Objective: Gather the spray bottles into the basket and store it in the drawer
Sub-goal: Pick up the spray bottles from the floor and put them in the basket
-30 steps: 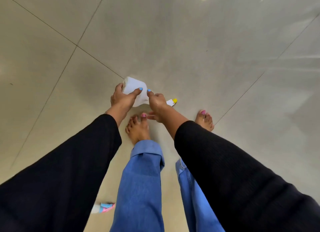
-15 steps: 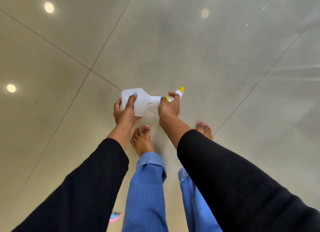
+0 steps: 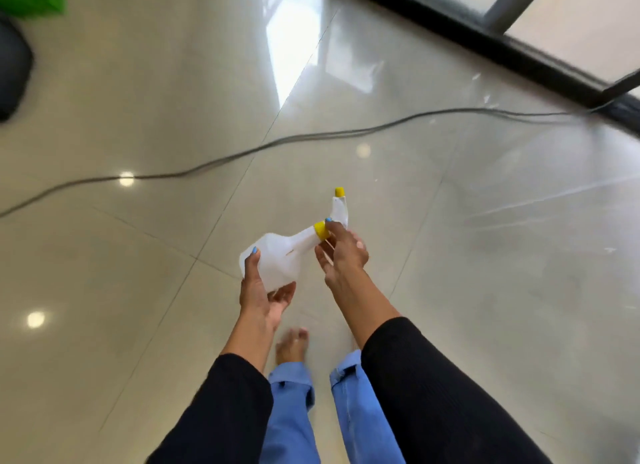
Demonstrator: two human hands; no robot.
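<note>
Head view showed the white spray bottle point(image 3: 277, 259) held mid-frame above the floor point(image 3: 138, 273), long axis slanting from lower left to upper right, nozzle upward. Half a second before it lay nearly level. Left hand point(image 3: 261, 290) cupped its base; right hand point(image 3: 343, 252) fingers closed on the yellow collar point(image 3: 321, 229). A cable point(image 3: 207, 164) had come into sight

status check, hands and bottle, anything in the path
Left hand grips spray bottle base; right hand at its yellow collar. Basket, drawer not in view. Cable lies across floor ahead.
</note>
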